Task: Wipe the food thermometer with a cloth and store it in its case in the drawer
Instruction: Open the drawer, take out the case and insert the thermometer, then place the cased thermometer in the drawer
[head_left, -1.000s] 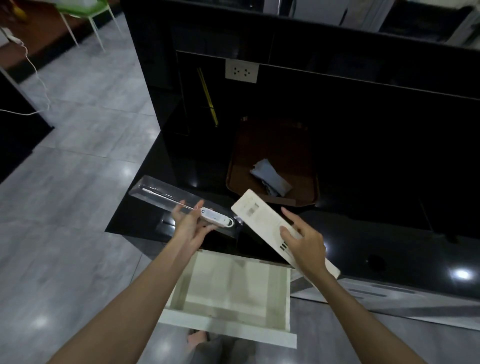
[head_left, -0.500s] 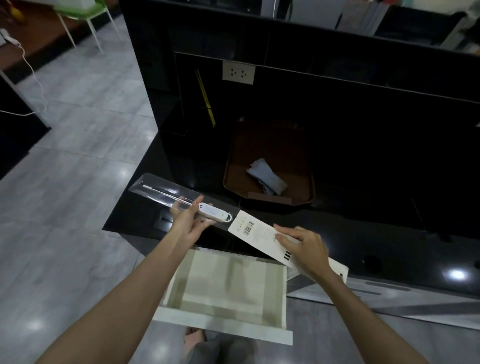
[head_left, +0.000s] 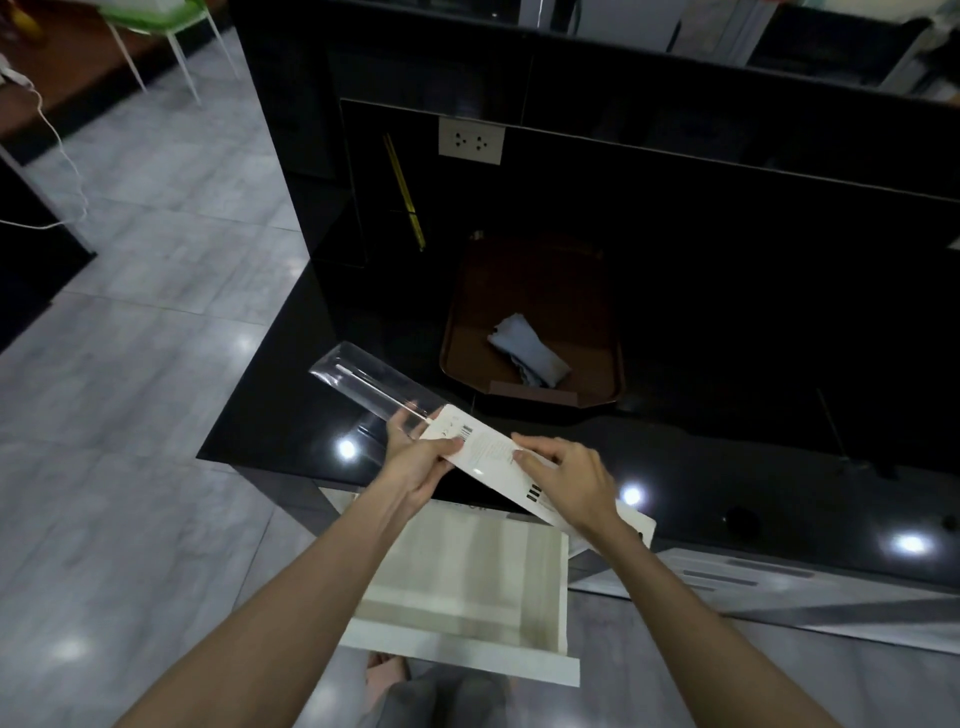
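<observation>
Black counter (head_left: 727, 467) w/ cloth (head_left: 530, 356) in tray (head_left: 602, 291); both hands, L (head_left: 415, 462) & R (head_left: 569, 480), grip case (head_left: 498, 457) over open drawer (head_left: 467, 582).

Both hands hold a white sleeve (head_left: 498, 457) over the open drawer (head_left: 467, 587); the left hand (head_left: 415, 462) also grips the clear case (head_left: 374, 389) with the thermometer probe (head_left: 379, 395) inside. The right hand (head_left: 566, 478) pinches the sleeve's middle. A cloth (head_left: 530, 353) lies in the brown tray (head_left: 608, 384) on the black counter (head_left: 727, 457).

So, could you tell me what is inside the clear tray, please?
The clear tray holds the thermometer's thin probe. Its body is hidden behind the white sleeve and the left hand.
</observation>
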